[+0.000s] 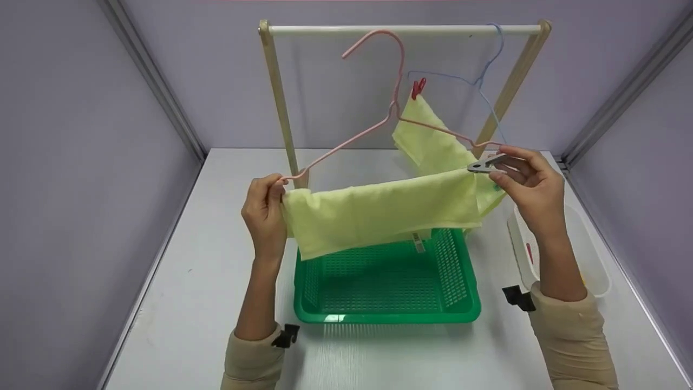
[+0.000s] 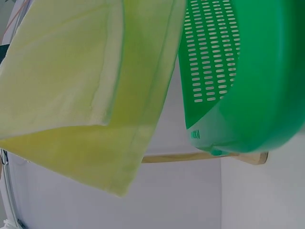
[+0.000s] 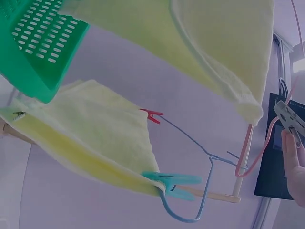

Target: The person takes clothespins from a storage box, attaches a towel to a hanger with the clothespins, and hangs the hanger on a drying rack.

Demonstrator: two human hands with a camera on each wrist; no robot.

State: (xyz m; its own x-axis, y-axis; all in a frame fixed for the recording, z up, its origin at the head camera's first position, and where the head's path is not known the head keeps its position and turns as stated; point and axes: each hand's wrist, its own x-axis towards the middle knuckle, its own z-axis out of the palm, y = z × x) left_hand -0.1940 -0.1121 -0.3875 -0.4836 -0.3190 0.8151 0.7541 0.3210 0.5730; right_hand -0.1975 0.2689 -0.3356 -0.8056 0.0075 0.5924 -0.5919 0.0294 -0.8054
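A pink hanger (image 1: pixel 352 140) is held up with a pale yellow cloth (image 1: pixel 379 211) draped over its lower bar. My left hand (image 1: pixel 265 214) grips the hanger's left end at the cloth's edge. Near the right end, my right hand (image 1: pixel 533 184) pinches a grey clothespin (image 1: pixel 483 164) between thumb and fingers. In the right wrist view the clothespin (image 3: pixel 288 117) is beside the pink wire, a little apart from the cloth (image 3: pixel 224 43). The left wrist view shows the cloth (image 2: pixel 62 71) hanging in two layers; my left hand is out of that view.
Behind, a blue hanger (image 1: pixel 479 81) on the rack's white rod (image 1: pixel 352 31) carries another yellow cloth (image 1: pixel 427 127), with a red clothespin (image 1: pixel 418 88) and a teal clothespin (image 3: pixel 176 180). A green basket (image 1: pixel 387 318) stands below; a white tray (image 1: pixel 601 271) with small items is at right.
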